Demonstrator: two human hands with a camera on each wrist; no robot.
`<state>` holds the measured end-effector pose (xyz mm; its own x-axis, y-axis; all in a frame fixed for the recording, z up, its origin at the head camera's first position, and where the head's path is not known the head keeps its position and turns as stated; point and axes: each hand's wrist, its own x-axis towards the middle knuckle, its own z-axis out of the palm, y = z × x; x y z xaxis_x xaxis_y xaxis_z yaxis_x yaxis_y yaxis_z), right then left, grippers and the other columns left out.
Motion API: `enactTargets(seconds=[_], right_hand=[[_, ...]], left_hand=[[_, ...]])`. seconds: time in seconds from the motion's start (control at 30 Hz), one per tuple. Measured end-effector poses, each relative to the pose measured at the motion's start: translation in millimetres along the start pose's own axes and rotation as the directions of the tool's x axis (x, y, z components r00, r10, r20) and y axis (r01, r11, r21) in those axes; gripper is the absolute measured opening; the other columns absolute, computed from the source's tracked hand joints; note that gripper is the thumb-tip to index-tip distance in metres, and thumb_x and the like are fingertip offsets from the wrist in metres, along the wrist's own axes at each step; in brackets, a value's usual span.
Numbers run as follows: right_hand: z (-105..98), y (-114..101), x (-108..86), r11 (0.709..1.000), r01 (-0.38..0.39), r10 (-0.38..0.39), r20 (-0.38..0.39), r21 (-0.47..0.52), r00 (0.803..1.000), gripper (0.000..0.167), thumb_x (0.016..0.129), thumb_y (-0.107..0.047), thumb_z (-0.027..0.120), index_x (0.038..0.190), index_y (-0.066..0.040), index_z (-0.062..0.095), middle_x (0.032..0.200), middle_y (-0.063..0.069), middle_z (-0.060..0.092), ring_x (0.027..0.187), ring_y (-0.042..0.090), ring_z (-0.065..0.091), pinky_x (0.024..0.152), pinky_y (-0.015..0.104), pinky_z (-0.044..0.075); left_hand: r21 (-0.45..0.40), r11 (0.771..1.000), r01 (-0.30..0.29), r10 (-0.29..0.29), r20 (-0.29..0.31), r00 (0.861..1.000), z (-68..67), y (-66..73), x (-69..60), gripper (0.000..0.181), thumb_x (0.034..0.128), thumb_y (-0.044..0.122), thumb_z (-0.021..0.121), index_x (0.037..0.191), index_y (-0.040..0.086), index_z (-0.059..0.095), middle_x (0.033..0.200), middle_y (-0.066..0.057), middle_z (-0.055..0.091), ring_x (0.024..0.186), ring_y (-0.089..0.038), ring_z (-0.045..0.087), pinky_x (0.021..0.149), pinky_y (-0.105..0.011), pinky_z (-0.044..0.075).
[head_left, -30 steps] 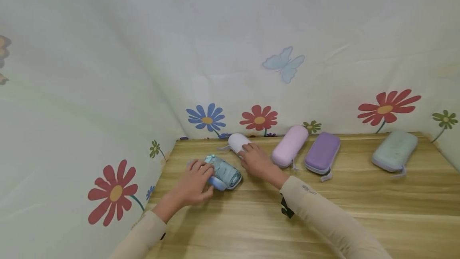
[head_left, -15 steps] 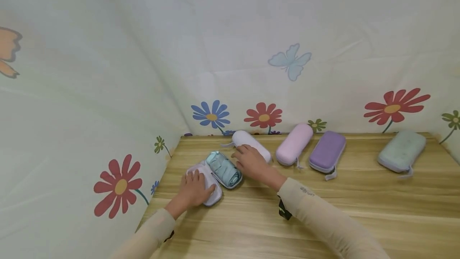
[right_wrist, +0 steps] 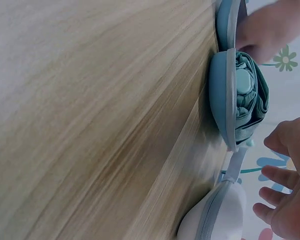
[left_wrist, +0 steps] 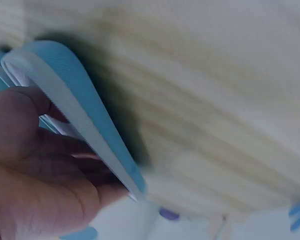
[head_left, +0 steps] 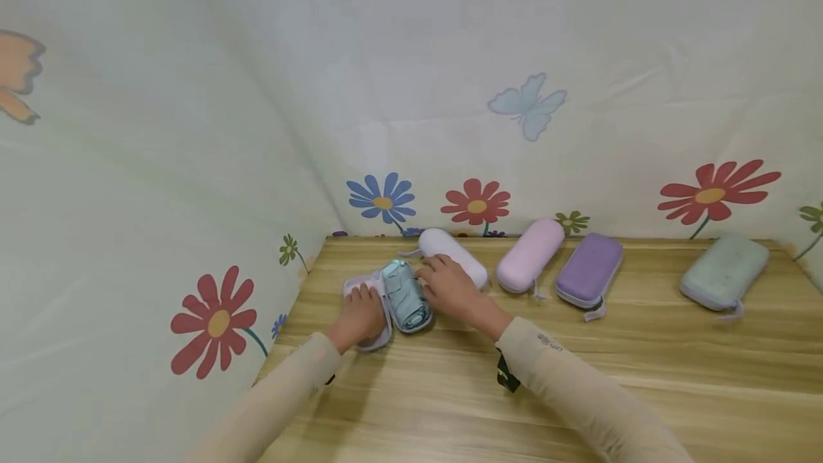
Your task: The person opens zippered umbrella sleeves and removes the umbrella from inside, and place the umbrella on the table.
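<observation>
A blue zip case [left_wrist: 85, 95] lies unzipped on the table, its pale-lined lid [head_left: 350, 284] folded out to the left. Its other half holds a folded teal umbrella [head_left: 406, 295], with the handle end [right_wrist: 243, 81] showing in the right wrist view. My left hand [head_left: 362, 314] rests inside the lid, fingers against the lining and partly hidden by the rim. My right hand [head_left: 453, 290] hovers at the umbrella's right, over a white case [head_left: 464, 256]. Its fingers are spread and hold nothing; the right wrist view shows a gap between them and the umbrella.
Farther right lie a pink case [head_left: 530, 256], a purple case [head_left: 590, 269] and a grey-green case [head_left: 725, 270], all closed. A flowered white cloth [head_left: 437, 91] hangs behind and to the left of the wooden table [head_left: 450, 406].
The lid, at first partly raised, has been folded out flat to the left by the left hand, whose fingers are now inside it. The right hand has drawn slightly back from the white case.
</observation>
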<state>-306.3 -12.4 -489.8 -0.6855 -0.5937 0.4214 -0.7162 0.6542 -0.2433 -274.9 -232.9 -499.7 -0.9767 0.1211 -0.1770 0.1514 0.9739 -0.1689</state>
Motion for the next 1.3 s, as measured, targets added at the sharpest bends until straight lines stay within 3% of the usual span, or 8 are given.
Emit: enactTargets(seconds=[0.1,0.17,0.23,0.37,0.5,0.7,0.97,1.3], right_hand=[[-1.5,-1.7,2.1,1.0,-0.003,0.003,0.01,-0.012,1.0,0.024,0.094,-0.01,0.069,0.117,-0.01,0.074,0.126,0.015,0.065,0.123,0.034,0.055,0.103,0.047,0.047],[-1.7,-3.2,3.5,1.0,0.006,-0.006,0.016,-0.011,1.0,0.024,0.094,-0.011,0.069,0.117,-0.01,0.074,0.125,0.014,0.064,0.122,0.034,0.055,0.102,0.047,0.048],[-1.7,-4.8,4.4,1.0,0.012,-0.012,0.018,-0.005,1.0,0.024,0.094,-0.01,0.068,0.117,-0.009,0.075,0.126,0.014,0.064,0.122,0.034,0.055,0.101,0.047,0.048],[-0.6,-7.4,5.0,1.0,0.009,-0.008,0.005,-0.009,1.0,0.023,0.094,-0.009,0.069,0.116,-0.008,0.075,0.125,0.015,0.065,0.121,0.035,0.056,0.101,0.047,0.049],[1.8,-9.6,6.6,1.0,0.01,-0.01,0.024,-0.013,1.0,0.023,0.096,-0.011,0.067,0.118,-0.007,0.073,0.125,0.014,0.064,0.12,0.033,0.057,0.104,0.045,0.046],[3.9,-11.9,8.6,1.0,0.015,-0.015,0.046,0.017,0.999,0.026,0.096,-0.01,0.066,0.121,-0.004,0.07,0.13,0.017,0.06,0.122,0.035,0.057,0.107,0.045,0.045],[4.4,-17.5,13.1,1.0,-0.019,0.018,0.079,0.006,0.997,0.032,0.097,-0.014,0.067,0.127,-0.005,0.068,0.137,0.018,0.059,0.127,0.034,0.055,0.11,0.044,0.042],[8.7,-25.6,19.6,0.992,-0.123,0.117,0.126,0.04,0.985,0.037,0.099,-0.016,0.063,0.134,-0.002,0.063,0.138,0.018,0.058,0.129,0.034,0.052,0.109,0.044,0.042]], left_hand=[[0.006,0.998,-0.065,0.066,-0.038,0.997,-7.3,-7.8,10.7,0.045,0.1039,0.01,0.04,0.142,-0.013,0.043,0.144,-0.033,0.044,0.136,-0.049,0.041,0.112,-0.056,0.037],[0.004,0.996,-0.093,0.093,0.003,0.996,-12.0,-11.5,15.0,0.046,0.1057,0.011,0.04,0.145,-0.013,0.039,0.149,-0.033,0.04,0.141,-0.047,0.038,0.116,-0.054,0.034],[-0.012,0.992,-0.127,0.127,0.027,0.991,-10.7,-15.0,18.4,0.048,0.1066,0.013,0.039,0.145,-0.016,0.037,0.15,-0.035,0.038,0.141,-0.047,0.037,0.117,-0.052,0.033],[-0.109,0.979,-0.172,0.173,-0.006,0.985,-0.3,-18.1,18.7,0.051,0.1078,0.016,0.037,0.145,-0.02,0.036,0.149,-0.037,0.038,0.141,-0.049,0.036,0.117,-0.055,0.03],[-0.21,0.972,-0.105,0.1,-0.036,0.994,12.2,-16.7,13.2,0.059,0.1108,0.028,0.028,0.154,-0.012,0.028,0.161,-0.029,0.027,0.149,-0.047,0.023,0.12,-0.061,0.016],[-0.249,0.968,-0.021,0.008,-0.054,0.999,24.9,-19.0,17.0,0.063,0.1111,0.04,0.019,0.162,0.003,0.019,0.168,-0.021,0.015,0.154,-0.045,0.001,0.121,-0.062,-0.001],[-0.282,0.959,0.033,-0.063,-0.096,0.993,31.1,-32.2,39.7,0.062,0.1109,0.039,0.017,0.163,0.005,0.018,0.168,-0.022,0.013,0.154,-0.044,0.006,0.122,-0.06,0.002],[-0.277,0.959,0.064,-0.09,-0.085,0.992,37.4,-38.0,41.0,0.062,0.1104,0.041,0.011,0.164,0.011,0.017,0.169,-0.016,0.014,0.155,-0.04,0.01,0.122,-0.059,0.004]])
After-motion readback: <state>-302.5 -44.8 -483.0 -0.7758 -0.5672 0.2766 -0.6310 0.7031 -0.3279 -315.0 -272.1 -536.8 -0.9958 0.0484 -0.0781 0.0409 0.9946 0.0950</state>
